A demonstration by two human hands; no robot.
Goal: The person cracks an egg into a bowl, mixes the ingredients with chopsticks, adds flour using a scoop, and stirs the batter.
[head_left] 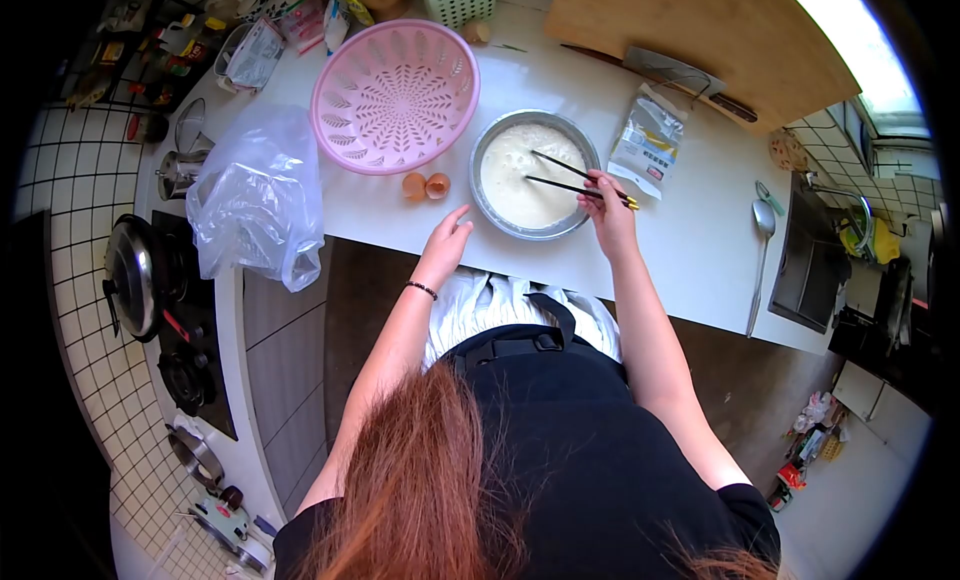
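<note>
My right hand (608, 212) is closed around a pair of black chopsticks (572, 168), held a little apart, with their tips in the pale batter (520, 185). The batter fills much of a round metal bowl (482, 202) on the white counter. My left hand (449, 242) is at the counter's front edge, left of the bowl and not touching it, fingers extended and holding nothing. Cracked eggshells (437, 186) lie between that hand and a pink plastic basket (395, 97).
A clear plastic bag (258, 195) sits on the left, near the stove (200, 320). Right of the bowl are a foil packet (648, 140), a large spoon (763, 220) and the sink (808, 260). A knife (675, 70) lies by a wooden board (700, 30).
</note>
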